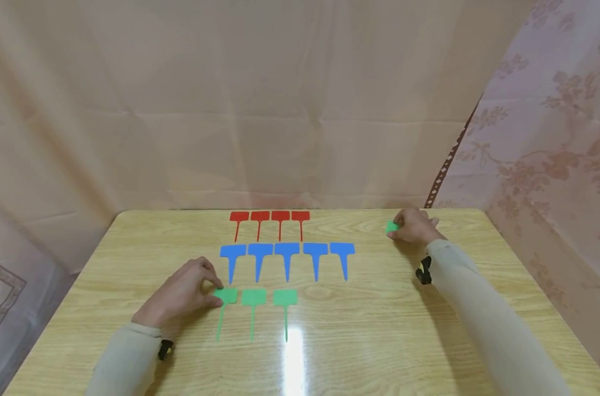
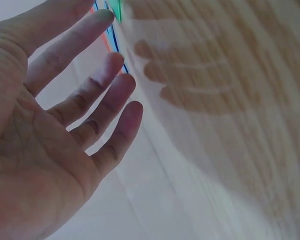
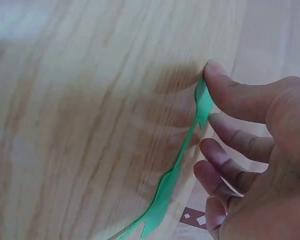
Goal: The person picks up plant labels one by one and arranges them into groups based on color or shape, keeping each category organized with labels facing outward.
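Note:
My left hand (image 1: 183, 289) is at the left end of the front row, thumb and forefinger pinching the head of a green plant label (image 1: 227, 296) lying flat. In the left wrist view the other fingers are spread above the table. Two more green plant labels (image 1: 254, 297) lie to its right. At the back right, my right hand (image 1: 414, 226) pinches another green plant label (image 1: 391, 226) between thumb and forefinger. The right wrist view shows a second green label (image 3: 162, 200) beside that one; the hand hides it from the head view.
Behind the green row lies a row of several blue T-shaped plant labels (image 1: 287, 250). Farther back is a row of several red plant labels (image 1: 280, 216). All lie on a wood-grain table (image 1: 359, 341) with a beige curtain (image 1: 280, 110) behind it and a patterned cloth (image 1: 552, 137) at the right.

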{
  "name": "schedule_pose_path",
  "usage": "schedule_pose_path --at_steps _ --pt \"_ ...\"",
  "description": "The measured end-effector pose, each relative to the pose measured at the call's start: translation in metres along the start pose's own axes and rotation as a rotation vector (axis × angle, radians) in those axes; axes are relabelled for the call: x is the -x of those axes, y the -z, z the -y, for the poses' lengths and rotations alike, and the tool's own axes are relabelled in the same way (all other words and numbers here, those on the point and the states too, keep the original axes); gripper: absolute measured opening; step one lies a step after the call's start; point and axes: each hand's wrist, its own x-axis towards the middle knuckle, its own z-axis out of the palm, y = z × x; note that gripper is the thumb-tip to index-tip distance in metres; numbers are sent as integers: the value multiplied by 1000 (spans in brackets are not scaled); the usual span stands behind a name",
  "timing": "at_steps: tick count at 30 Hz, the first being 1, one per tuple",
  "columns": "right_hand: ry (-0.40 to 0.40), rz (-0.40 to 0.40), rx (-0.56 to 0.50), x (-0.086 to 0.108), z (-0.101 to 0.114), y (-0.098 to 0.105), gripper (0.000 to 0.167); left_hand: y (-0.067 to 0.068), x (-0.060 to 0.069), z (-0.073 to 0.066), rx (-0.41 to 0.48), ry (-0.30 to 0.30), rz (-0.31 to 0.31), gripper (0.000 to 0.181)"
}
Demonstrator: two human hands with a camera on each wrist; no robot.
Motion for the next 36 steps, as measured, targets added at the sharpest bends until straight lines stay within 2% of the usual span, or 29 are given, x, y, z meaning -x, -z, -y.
schedule_pose_path --at_steps 8,16,22,31,33,36 --pt "-10 78 34 -1 0 3 34 2 -1 -1 35 22 41 26" --pt "-4 21 30 3 1 1 54 2 0 -3 40 0 52 27" --pt "20 9 33 5 2 -2 52 3 2 -3 41 1 44 22" --pt "13 86 49 6 5 0 33 1 2 -5 49 -5 49 20" --pt "12 83 48 6 6 0 36 2 2 -5 54 -6 50 21" --pt "2 74 21 7 6 -1 48 2 1 -6 60 -8 52 21"
